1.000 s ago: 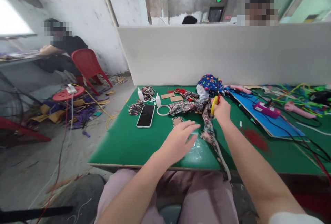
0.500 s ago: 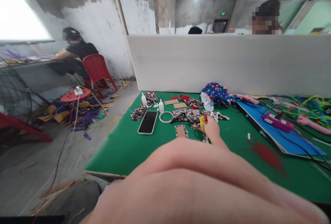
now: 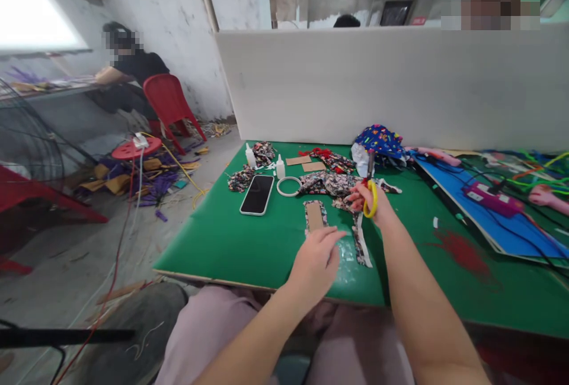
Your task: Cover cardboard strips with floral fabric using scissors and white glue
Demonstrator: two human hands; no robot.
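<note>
The card [image 3: 316, 217], edged with flowered cloth [image 3: 324, 215], lies flat on the table [image 3: 222, 243] at 12 o'clock from the left hand [image 3: 315, 262], whose fingers are loosely spread with nothing visible in them; whether they touch it I cannot tell. The right hand [image 3: 381, 207], at 2 o'clock, has half-curled fingers about the scissors [image 3: 372, 202], blades toward 12. Best, I judge, to keep the blades clear of the left hand and steady the card by its edges.
</note>
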